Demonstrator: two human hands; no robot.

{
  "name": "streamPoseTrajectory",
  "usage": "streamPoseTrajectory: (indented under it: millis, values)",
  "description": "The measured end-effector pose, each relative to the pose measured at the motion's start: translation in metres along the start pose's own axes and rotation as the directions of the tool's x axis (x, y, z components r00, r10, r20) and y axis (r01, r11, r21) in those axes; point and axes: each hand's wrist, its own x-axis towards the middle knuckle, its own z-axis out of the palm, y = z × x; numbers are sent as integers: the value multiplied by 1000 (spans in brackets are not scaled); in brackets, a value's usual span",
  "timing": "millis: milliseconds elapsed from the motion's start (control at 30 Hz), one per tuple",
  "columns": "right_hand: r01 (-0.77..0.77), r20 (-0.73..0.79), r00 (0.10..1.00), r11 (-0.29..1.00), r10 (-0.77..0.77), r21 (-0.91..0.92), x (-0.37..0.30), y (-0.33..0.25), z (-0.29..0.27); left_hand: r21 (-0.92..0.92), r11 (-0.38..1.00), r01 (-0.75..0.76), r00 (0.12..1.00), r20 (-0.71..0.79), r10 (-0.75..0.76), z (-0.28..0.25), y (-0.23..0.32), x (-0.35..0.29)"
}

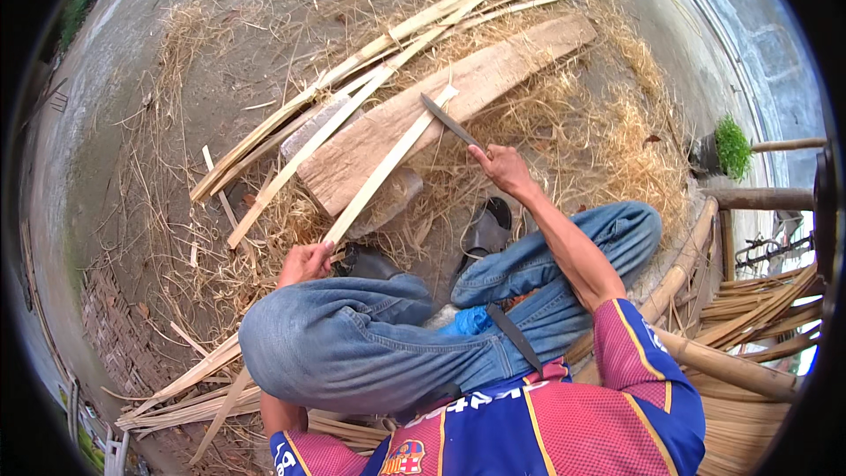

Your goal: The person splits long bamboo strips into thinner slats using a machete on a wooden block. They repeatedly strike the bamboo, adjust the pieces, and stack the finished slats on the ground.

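Two bare hands have their fingers closed on things: the left hand (305, 264) pinches the near end of a pale strip (394, 160) between thumb and fingers (327, 248), and the right hand (503, 169) has its fingers wrapped round the grip of a knife (449, 120). From the left fingers the strip slants up and rightward across a thick wooden plank (361, 145), its far end on the wood. The blade points up and left from the right fingers, its tip right by that far end; whether the edge touches the strip is hard to tell from this height. Just beyond the left fingers, a grey stone (394, 200) sits at the plank's near side, and a paler block (319, 126) shows at its other side. Farther out past the plank, a bundle of long strips (352, 62) runs roughly along it. Between the two hands, closer to the body, are a dark sandal (489, 225) and bent knees in blue jeans (300, 335). Right of the right fingers, curly shavings (643, 150) cover the ground, with a potted plant (730, 148) well beyond them. Behind the left fingers, more split lengths (189, 397) lie in a loose pile.
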Motion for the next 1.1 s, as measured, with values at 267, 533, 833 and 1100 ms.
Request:
streamPoseTrajectory:
  millis: [267, 533, 833, 1100]
  values:
    - [-336, -227, 913, 940, 340, 57, 16, 42, -18, 87, 996, -7, 999, -46, 11, -13, -11, -12]
    - [-218, -154, 963, 975, 224, 51, 12, 29, 0, 16, 999, 28, 997, -68, -27, -17, -30, -19]
    - [-151, -114, 974, 935, 196, 321, -4, -36, 56, 733, 644, -221, 753, -291, 590, 30, -12, 12]
    - [272, -58, 962, 947, -266, 172, -43, -74, 69, 611, 787, -89, 877, -326, 352, 11, 8, -16]
